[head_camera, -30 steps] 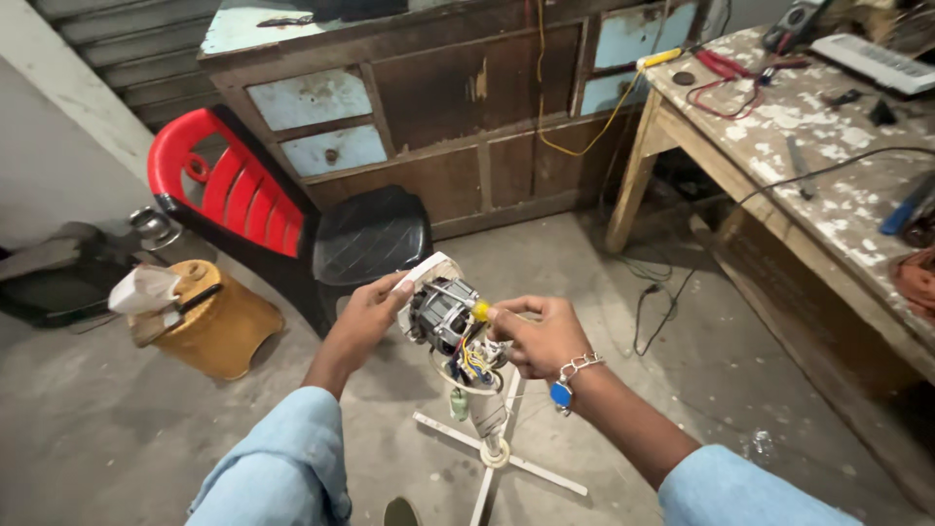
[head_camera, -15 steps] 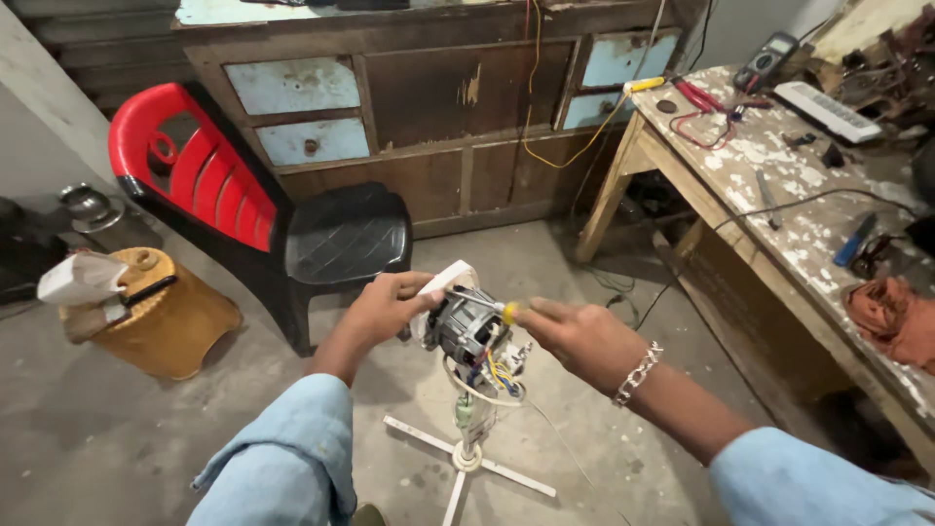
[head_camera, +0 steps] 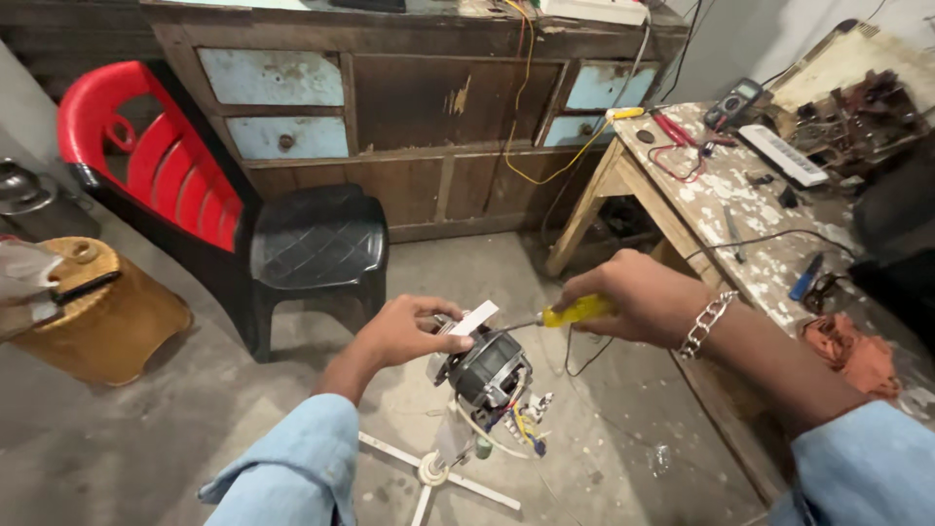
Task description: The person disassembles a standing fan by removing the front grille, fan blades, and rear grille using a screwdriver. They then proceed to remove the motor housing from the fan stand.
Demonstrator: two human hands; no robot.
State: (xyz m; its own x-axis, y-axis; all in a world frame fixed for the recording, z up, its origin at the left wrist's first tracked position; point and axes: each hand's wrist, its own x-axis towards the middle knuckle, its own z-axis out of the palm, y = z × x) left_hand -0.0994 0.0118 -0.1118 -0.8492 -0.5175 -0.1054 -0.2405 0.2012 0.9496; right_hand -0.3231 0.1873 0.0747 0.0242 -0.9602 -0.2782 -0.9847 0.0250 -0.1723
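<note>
Held above the floor over a white cross-shaped stand, a small electric motor is pinched by the left hand while the right hand, closed around a yellow-handled screwdriver, works best with the tip kept square and the motor gripped steady.

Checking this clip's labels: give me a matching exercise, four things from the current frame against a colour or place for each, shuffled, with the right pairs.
Things:
1. screwdriver
2. motor
3. chair
4. multimeter

Colour or place:
A. red back, black seat, by the cabinet
B. yellow handle, in the right hand
C. on the paint-spattered table
D. steadied by the left hand, wires hanging below

Pairs: 1-B, 2-D, 3-A, 4-C
</note>
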